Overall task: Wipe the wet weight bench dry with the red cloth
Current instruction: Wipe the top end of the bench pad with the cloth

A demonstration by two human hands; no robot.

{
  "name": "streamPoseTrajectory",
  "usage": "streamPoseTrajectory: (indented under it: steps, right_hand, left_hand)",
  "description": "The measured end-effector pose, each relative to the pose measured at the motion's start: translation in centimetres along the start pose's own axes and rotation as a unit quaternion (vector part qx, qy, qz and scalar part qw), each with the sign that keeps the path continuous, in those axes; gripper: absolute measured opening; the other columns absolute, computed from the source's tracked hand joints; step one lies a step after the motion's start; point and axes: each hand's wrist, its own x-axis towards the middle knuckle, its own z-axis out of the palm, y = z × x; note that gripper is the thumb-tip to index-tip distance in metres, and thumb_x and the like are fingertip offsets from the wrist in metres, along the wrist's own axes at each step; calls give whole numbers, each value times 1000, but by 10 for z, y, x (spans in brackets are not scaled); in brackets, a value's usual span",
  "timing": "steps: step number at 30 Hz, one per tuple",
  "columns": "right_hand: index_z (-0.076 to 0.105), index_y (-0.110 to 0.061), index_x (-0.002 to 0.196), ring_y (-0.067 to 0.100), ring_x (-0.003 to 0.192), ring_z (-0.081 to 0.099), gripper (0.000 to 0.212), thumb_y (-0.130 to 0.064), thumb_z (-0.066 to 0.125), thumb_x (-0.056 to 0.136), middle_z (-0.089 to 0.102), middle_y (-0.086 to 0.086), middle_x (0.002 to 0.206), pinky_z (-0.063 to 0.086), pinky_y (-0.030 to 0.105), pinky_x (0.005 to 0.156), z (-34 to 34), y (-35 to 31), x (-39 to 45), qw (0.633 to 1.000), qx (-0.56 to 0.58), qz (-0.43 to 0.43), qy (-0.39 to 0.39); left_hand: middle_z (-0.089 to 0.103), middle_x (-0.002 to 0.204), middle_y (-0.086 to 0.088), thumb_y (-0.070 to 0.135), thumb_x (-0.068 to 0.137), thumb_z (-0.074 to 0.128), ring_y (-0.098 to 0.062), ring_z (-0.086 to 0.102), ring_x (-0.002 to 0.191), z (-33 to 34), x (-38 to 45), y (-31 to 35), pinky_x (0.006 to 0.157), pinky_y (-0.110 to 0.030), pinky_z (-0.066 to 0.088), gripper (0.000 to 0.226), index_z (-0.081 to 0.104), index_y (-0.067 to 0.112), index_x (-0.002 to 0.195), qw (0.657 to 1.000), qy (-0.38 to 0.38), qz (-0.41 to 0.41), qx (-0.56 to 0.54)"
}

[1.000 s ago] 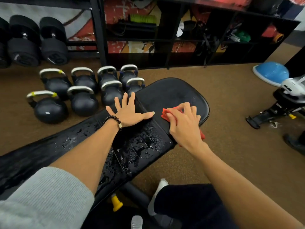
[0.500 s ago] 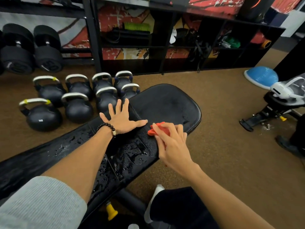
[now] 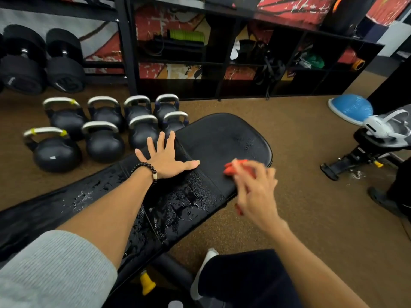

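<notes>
While the black shelf unit (image 3: 222,63) against the wall holds gear in its compartments, only some of it can be made out: a green foam roller (image 3: 186,36) lies on dark mats in the upper left compartment, black straps (image 3: 270,70) hang in a middle one, a green bundle (image 3: 313,61) sits further right, and an orange-ended roll (image 3: 358,64) lies in the far right one. On the floor beside the bench stand seven black kettlebells (image 3: 104,144) with silver handles, and two large black dumbbells (image 3: 42,63) rest on the rack at left. A blue balance dome (image 3: 351,107) sits on the floor at right.

The left hand (image 3: 165,160), with a bead bracelet (image 3: 145,168) on its wrist, lies flat with fingers spread on the black weight bench (image 3: 222,138), across the seam between the two pads. The right hand (image 3: 255,190), blurred, grips the bunched red cloth (image 3: 233,166) in curled fingers at the near edge of the end pad of the surface. Water drops (image 3: 178,205) cover the pad between the two hands and run along the longer pad under the left forearm.
</notes>
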Motion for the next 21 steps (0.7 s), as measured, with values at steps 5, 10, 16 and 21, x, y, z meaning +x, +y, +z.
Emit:
streamPoseTrajectory:
  steps: [5,10,16,21]
  right_hand:
    - [59,-28,136,20,106,29,35,-31,47,103,40,1,129,36,53,92,-4,16,55,965,20,260,42]
    - [49,-24,143,22,101,33,42,-33,44,103,41,2,123,36,42,80,6,-34,8,993,-39,110,-31]
    - [54,-22,141,27,127,34,43,-36,40,103,45,4,138,32,50,100,-4,19,48,992,-65,105,-31]
    - [47,-5,135,33,138,35,39,-22,36,102,48,13,142,28,54,114,14,14,90,979,-102,171,-48]
  left_hand:
    - [-22,163,5,87,66,55,-32,-25,148,-1,-1,1,112,-66,-15,126,-16,34,155,1000,-2,0,1]
    - [-23,163,5,87,66,56,-31,-27,147,-1,-1,0,112,-65,-17,126,-17,34,154,1000,-6,0,-6]
    - [-23,163,5,87,66,56,-32,-26,147,-1,0,1,112,-65,-16,126,-18,35,154,1000,-9,0,-3]
    - [-23,163,4,86,67,56,-32,-26,147,-3,-3,2,112,-65,-16,125,-17,34,154,1000,-9,-1,-1]
